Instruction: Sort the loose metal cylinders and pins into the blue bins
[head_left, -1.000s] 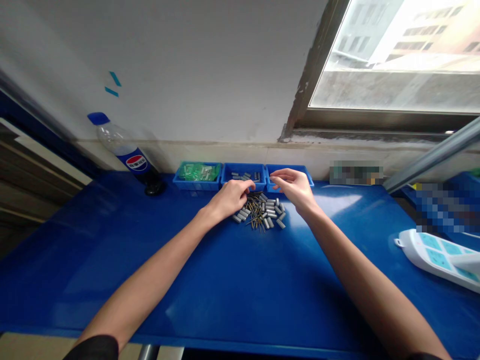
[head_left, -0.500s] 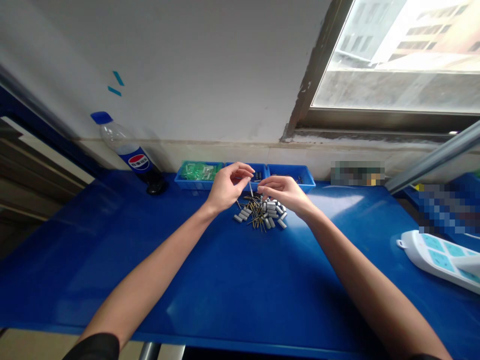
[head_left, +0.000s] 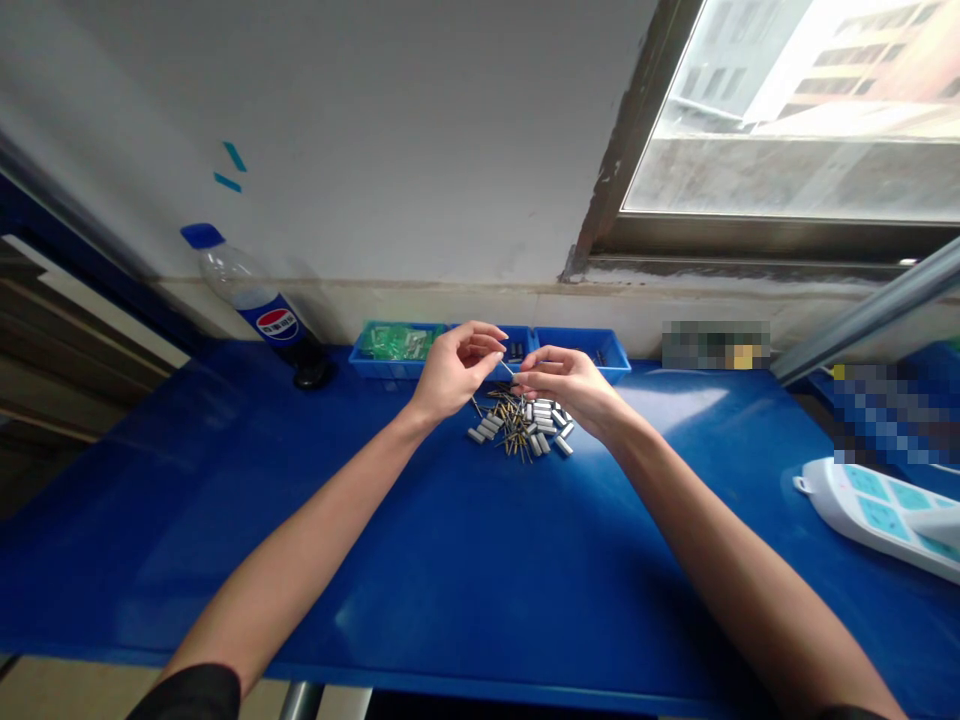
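Observation:
Between my two hands a thin, silvery metal rod (head_left: 508,369) runs at a slant. My left hand (head_left: 454,372) pinches its upper end between thumb and fingertips. The thumb and fingers of my right hand (head_left: 566,385) are closed on its lower end. Right below lies a pile of thin dark and gold-coloured metal rods (head_left: 514,432). Short silver cylinders (head_left: 541,440) lie loose at the right of the pile, and several more silver cylinders (head_left: 486,428) at its left.
Three blue bins stand along the wall: a left bin (head_left: 364,368) with a green bag (head_left: 397,342), a middle bin partly behind my left hand, and a right bin (head_left: 581,336) with small dark pieces. A cola bottle (head_left: 274,322) stands left, a white power strip (head_left: 825,490) lies right.
My left hand has lifted from the pile with a thin metal rod. My right hand has come left from the right bin, and its fingers now meet the rod, which has tilted.

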